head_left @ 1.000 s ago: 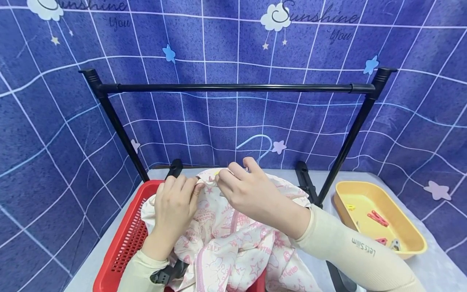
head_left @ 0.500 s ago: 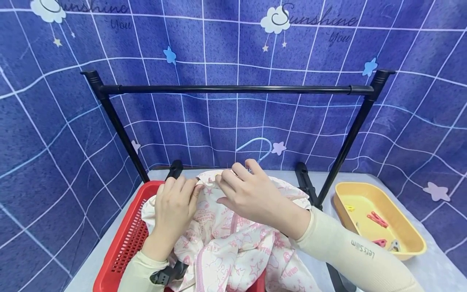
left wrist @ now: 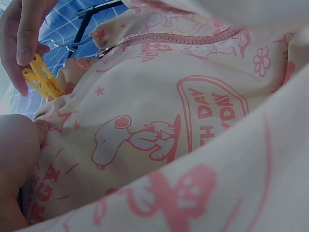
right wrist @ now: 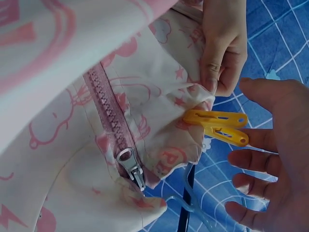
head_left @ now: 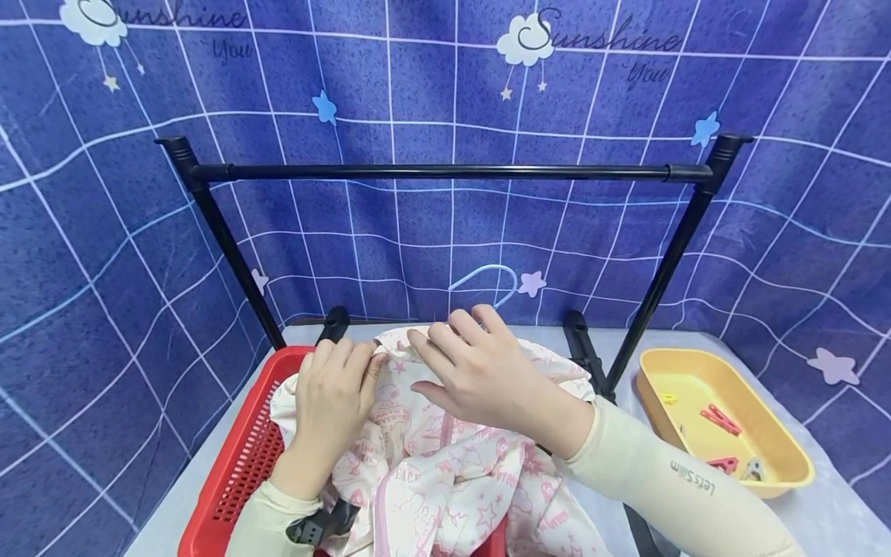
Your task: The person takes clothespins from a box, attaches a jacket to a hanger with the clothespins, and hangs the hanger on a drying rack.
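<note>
A white garment with pink print and a pink zipper (right wrist: 113, 113) fills the middle of the head view, over a light-blue hanger (head_left: 506, 282). My left hand (head_left: 330, 391) pinches the garment's top edge (right wrist: 212, 92) between thumb and fingers. A yellow clothespin (right wrist: 217, 125) is clipped on that edge, beside the left fingertips. My right hand (head_left: 480, 375) is around the clothespin with thumb and fingers spread apart. One right finger lies behind the clothespin; whether it touches is unclear. In the head view the right hand hides the clothespin.
A black rack (head_left: 445, 172) stands behind, its bar above the hands. Under the garment at left is a red basket (head_left: 216, 480). At right a yellow tray (head_left: 780, 433) holds several clothespins (head_left: 720, 418). A blue patterned curtain (head_left: 445, 85) hangs behind.
My right thumb has moved down, away from the fingers, and the right hand has opened off the clothespin. My left hand keeps its hold on the garment.
</note>
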`<action>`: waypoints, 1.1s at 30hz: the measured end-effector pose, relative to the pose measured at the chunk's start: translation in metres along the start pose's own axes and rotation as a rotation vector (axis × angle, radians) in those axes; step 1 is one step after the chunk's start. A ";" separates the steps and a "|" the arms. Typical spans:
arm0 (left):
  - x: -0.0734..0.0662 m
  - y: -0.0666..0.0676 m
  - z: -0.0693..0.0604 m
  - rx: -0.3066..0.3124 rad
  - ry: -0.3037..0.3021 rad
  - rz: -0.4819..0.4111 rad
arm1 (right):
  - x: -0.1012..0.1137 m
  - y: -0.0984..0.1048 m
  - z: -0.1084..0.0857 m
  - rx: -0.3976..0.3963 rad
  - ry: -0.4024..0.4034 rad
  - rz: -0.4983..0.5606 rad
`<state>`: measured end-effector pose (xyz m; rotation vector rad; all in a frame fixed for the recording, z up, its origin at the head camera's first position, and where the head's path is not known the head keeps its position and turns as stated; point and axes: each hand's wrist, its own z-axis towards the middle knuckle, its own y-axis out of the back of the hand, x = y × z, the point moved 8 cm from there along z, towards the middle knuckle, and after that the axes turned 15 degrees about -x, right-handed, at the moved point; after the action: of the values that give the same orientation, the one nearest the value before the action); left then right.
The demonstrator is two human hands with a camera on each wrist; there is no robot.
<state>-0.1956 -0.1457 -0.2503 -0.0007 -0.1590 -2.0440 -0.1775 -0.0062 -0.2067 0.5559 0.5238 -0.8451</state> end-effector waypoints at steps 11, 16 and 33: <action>0.002 -0.001 -0.003 0.008 -0.003 -0.003 | -0.010 0.007 -0.003 -0.075 -0.069 0.027; 0.002 -0.001 -0.003 0.005 0.001 -0.009 | -0.011 0.007 -0.003 -0.086 -0.059 0.015; 0.002 0.000 -0.003 0.000 0.009 -0.014 | -0.014 0.009 0.004 -0.127 -0.069 0.014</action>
<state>-0.1966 -0.1478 -0.2530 0.0097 -0.1539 -2.0579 -0.1772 0.0039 -0.1932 0.4122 0.5057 -0.8086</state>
